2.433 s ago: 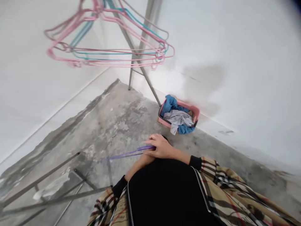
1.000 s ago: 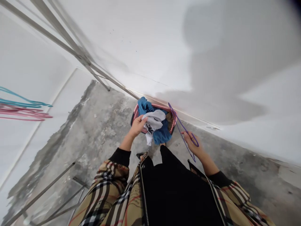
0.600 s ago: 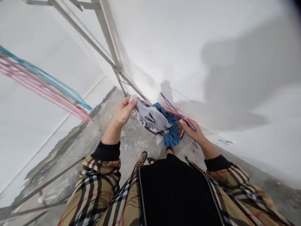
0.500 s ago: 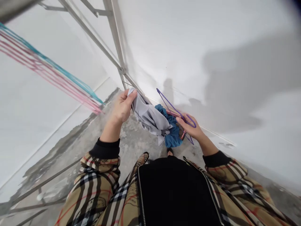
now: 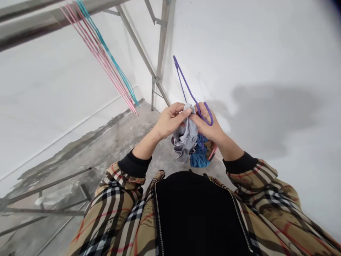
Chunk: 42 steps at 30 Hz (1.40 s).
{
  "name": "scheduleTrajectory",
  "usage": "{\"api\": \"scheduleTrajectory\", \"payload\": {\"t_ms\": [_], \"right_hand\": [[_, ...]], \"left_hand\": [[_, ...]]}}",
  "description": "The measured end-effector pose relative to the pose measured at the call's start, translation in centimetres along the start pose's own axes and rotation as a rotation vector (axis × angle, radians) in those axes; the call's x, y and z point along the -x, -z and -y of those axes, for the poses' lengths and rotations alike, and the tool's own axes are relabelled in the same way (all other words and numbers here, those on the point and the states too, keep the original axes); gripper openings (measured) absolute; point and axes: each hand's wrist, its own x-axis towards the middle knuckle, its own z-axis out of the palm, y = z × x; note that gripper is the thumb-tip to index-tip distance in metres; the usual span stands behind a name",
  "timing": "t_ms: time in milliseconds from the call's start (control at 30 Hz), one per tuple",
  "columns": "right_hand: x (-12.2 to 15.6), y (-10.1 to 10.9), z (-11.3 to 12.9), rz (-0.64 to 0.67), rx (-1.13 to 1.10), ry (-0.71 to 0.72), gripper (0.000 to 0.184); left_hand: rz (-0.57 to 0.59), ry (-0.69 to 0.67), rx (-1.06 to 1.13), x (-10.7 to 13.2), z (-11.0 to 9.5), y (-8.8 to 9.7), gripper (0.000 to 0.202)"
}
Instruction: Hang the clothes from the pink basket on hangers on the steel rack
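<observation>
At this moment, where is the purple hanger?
In the head view, the purple hanger is slightly right of centre, in the right hand, beside the grey cloth.

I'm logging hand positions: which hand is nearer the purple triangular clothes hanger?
Right. The right hand holds the purple hanger; the left hand is left of its hook, pinching crumpled grey cloth.

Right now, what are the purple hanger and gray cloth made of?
Purple hanger: perhaps plastic-coated wire, being thin, smooth and evenly coloured. Gray cloth: likely soft, matte fabric, since it bunches and hangs in folds; exact fibre unclear.
</observation>
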Motion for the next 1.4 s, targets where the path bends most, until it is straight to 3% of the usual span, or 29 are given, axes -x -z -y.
{"api": "scheduleTrajectory", "payload": {"t_ms": [100, 167, 267, 367, 467, 533, 633, 767, 900, 1000, 1167, 1400], "right_hand": [[-0.1, -0.2, -0.1, 0.035, -0.024, 0.023, 0.019], [-0.1, -0.3, 0.3, 0.054, -0.058, 0.008, 0.017], [-0.1, -0.3, 1.7, 0.050, -0.106, -0.022, 0.020], [-0.3, -0.4, 4.0, 0.050, -0.175, -0.069, 0.024], [-0.5, -0.2, 6.2, 0.059, -0.262, -0.074, 0.025], [-0.6, 0.3, 7.4, 0.039, -0.291, -0.044, 0.023], [-0.9, 1.8, 8.7, -0.074, -0.256, 0.013, 0.025], [-1.5, 4.9, 9.4, -0.210, -0.221, 0.117, 0.029], [-2.3, 7.5, 8.8, -0.275, -0.172, 0.153, 0.029], [-2.9, 8.6, 7.8, -0.311, -0.130, 0.129, 0.031], [-3.6, 9.3, 6.4, -0.378, -0.054, 0.035, 0.031], [-3.8, 9.1, 5.8, -0.374, -0.022, -0.026, 0.031]], "left_hand": [[-0.106, 0.036, 0.016, 2.0, 2.6, 1.7, 0.042], [-0.193, 0.118, -0.009, 3.6, 6.2, 2.7, 0.043], [-0.256, 0.378, -0.199, 6.4, 12.6, 3.3, 0.038], [-0.266, 0.510, -0.305, 8.8, 17.6, 2.7, 0.063], [-0.324, 0.510, -0.322, 9.8, 20.1, 1.8, 0.081], [-0.346, 0.486, -0.303, 9.7, 20.7, 1.8, 0.063], [-0.338, 0.444, -0.223, 9.3, 20.5, 3.3, 0.030], [-0.414, 0.361, -0.125, 8.7, 18.5, 7.6, 0.041], [-0.585, 0.163, 0.081, 8.1, 14.9, 12.2, 0.046], [-0.621, 0.084, 0.124, 7.7, 12.1, 14.6, 0.045], [-0.573, 0.040, 0.094, 7.8, 8.8, 16.3, 0.041], [-0.552, 0.047, 0.055, 8.9, 6.7, 17.0, 0.030]]}}
